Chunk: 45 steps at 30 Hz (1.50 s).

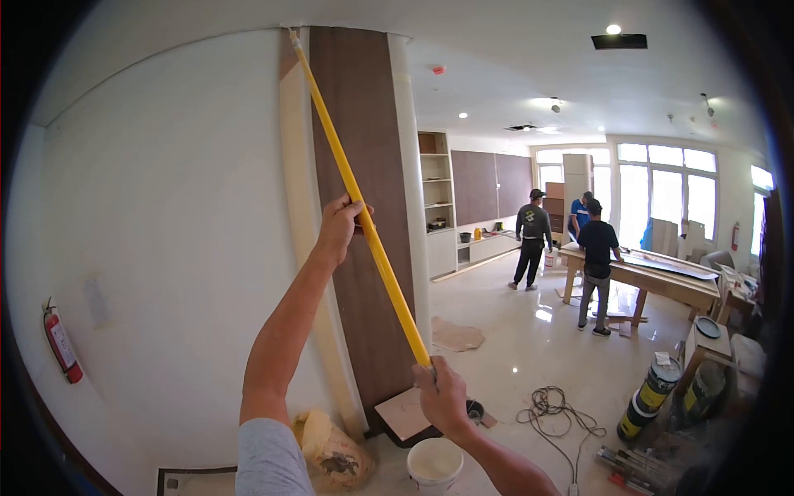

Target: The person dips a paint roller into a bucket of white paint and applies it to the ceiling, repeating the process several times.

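A long yellow extension pole (368, 223) slants up and to the left, its far end near the edge where the white wall (182, 182) meets the ceiling (248, 16). Whatever is fitted on that tip is too small to make out. My left hand (337, 230) is wrapped round the pole near its middle, in front of a dark brown panel (351, 124). Lower down, my right hand (444, 395) grips the bottom end. Below my right hand stands a white bucket (435, 463), beside a yellowish sack (332, 450).
A fire extinguisher (63, 343) hangs on the left wall. Coiled cable (558, 413) lies on the glossy floor (504, 347). Stacked paint pails (649, 397) stand at right. Further back, several people are around a wooden workbench (662, 281), near open shelves (436, 182).
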Each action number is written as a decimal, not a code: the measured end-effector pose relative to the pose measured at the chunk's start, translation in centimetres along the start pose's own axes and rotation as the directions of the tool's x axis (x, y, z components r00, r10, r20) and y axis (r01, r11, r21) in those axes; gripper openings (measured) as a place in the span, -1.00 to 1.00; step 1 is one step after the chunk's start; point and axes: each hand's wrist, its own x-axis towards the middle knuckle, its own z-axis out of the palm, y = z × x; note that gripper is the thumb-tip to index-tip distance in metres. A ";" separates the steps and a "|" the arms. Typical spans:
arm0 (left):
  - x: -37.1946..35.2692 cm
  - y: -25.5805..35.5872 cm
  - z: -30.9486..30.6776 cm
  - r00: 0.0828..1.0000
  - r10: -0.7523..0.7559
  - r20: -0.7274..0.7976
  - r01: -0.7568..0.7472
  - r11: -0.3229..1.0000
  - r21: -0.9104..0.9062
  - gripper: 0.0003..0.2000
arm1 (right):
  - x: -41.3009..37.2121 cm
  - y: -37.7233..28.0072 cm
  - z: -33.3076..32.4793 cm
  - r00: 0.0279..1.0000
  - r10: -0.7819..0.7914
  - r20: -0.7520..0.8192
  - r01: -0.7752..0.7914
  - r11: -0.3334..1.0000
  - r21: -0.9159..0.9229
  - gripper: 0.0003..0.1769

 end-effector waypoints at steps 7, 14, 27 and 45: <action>-3.0 1.9 1.4 0.998 0.036 0.042 -0.038 0.998 0.049 -0.79 | -3.4 -1.5 -2.6 0.999 0.049 0.015 -0.049 0.999 0.013 -0.72; -12.1 6.2 6.1 0.986 0.017 0.166 -0.039 0.991 0.126 -0.80 | -12.5 1.4 -6.7 0.991 0.134 -0.027 -0.130 0.984 0.122 -0.72; -27.6 14.7 16.3 0.842 0.119 0.526 -0.240 0.956 0.167 -0.36 | -29.0 0.7 -19.1 0.964 0.169 -0.207 -0.133 0.975 0.178 -0.71; -35.1 19.3 20.7 0.619 0.120 0.776 -0.222 0.975 0.026 -0.32 | -38.4 3.0 -24.0 0.949 0.210 -0.235 -0.130 0.941 0.314 -0.66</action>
